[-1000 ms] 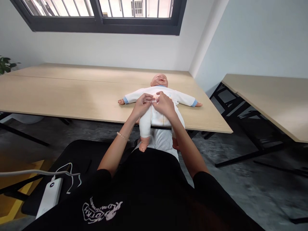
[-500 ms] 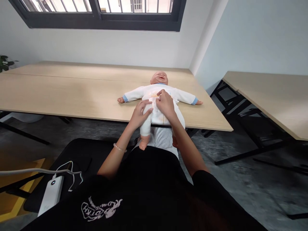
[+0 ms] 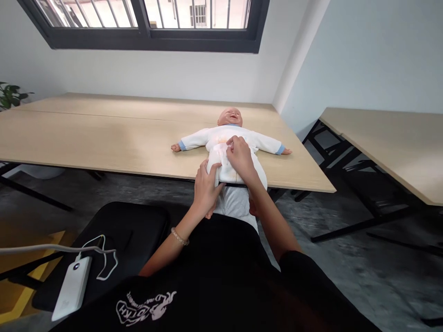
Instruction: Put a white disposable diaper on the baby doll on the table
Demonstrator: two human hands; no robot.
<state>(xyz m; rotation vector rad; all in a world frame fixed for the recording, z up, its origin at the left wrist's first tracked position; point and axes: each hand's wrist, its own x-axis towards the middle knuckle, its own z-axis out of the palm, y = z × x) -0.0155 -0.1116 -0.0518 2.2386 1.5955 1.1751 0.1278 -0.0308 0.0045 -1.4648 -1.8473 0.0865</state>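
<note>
A baby doll (image 3: pixel 230 117) lies on its back at the table's front edge, arms spread, in a white outfit with blue cuffs. Around its hips is a white diaper (image 3: pixel 228 174) with a pale orange patch near the waist. My left hand (image 3: pixel 205 186) is wrapped round the doll's leg on the left and covers most of it. With bent fingers pinched together, my right hand (image 3: pixel 240 157) grips the diaper's upper front. What exactly lies between those fingertips is partly hidden. The doll's other leg hangs over the edge behind my right forearm.
The wooden table (image 3: pixel 121 138) runs along the wall beneath a barred window (image 3: pixel 197 39). A second table (image 3: pixel 391 143) stands on the right. A black chair (image 3: pixel 138 221) at lower left holds a white power bank (image 3: pixel 72 288) with a cable. A plant (image 3: pixel 14 95) shows far left.
My left hand has moved down from the diaper's side to the doll's leg and closed round it. My right hand stays at the diaper's front. The view has tilted up slightly.
</note>
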